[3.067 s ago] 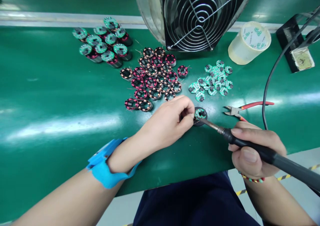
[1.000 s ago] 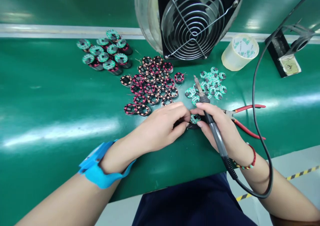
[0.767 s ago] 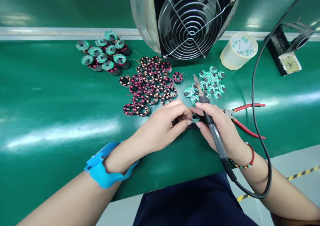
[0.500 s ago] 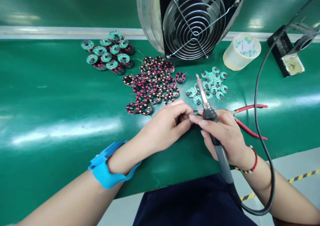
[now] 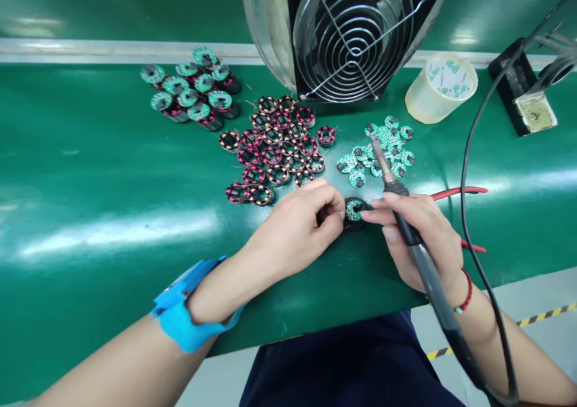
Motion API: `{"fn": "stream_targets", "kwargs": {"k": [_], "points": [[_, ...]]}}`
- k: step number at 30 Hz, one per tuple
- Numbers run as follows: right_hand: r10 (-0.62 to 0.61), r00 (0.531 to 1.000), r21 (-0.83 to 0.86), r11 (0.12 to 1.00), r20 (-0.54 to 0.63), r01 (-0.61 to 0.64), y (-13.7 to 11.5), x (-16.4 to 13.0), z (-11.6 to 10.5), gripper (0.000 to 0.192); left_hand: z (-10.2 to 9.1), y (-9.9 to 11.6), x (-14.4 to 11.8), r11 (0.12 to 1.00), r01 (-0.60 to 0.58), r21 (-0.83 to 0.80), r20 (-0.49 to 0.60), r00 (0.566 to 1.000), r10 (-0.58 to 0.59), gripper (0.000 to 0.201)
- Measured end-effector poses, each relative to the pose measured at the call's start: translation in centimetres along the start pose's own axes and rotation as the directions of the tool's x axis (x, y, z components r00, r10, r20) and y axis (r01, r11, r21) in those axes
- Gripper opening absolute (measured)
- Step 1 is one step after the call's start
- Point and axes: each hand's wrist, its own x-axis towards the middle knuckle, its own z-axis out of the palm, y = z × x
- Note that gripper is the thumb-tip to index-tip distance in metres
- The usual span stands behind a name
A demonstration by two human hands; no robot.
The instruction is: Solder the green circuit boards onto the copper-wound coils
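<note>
My left hand (image 5: 300, 226) pinches the small coil with its green board (image 5: 355, 210) against the green tabletop (image 5: 90, 172), just in front of the pile of wound coils (image 5: 277, 148). My right hand (image 5: 419, 238) is closed around the soldering iron (image 5: 408, 229), fingertips touching the same coil, the iron's tip angled up over the loose green boards (image 5: 383, 148).

Blue wrist strap (image 5: 180, 317) on left, beaded bracelet (image 5: 466, 291) on right, navy clothing (image 5: 351, 365).

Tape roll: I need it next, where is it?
The tape roll stands at the bench's far right, just right of the fan, behind the loose green boards.
</note>
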Motion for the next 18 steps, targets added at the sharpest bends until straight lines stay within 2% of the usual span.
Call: {"fn": "stream_targets", "kwargs": {"k": [4,10,16,18], "points": [[0.012,0.992,0.077,0.997,-0.127,-0.002,0.2,-0.4,-0.2,0.042,0.0,0.1,0.0,1.000,0.016,0.014,-0.007,1.000,-0.015,0.016],[0.064,0.970,0.140,0.990,-0.234,-0.031,0.6,-1.1,-0.2,0.045,-0.4,0.1,-0.1,0.998,0.045,-0.040,0.027,0.999,-0.043,0.009],[0.112,0.971,0.135,0.987,-0.213,-0.084,0.4,-1.2,-0.6,0.040,-0.1,0.1,0.0,0.999,0.030,-0.020,0.019,0.999,-0.030,0.013],[0.129,0.978,0.120,0.987,-0.164,-0.110,0.4,-1.4,-0.9,0.039,-0.1,0.2,0.1,0.999,0.042,-0.012,0.013,0.999,-0.042,0.014]]}}
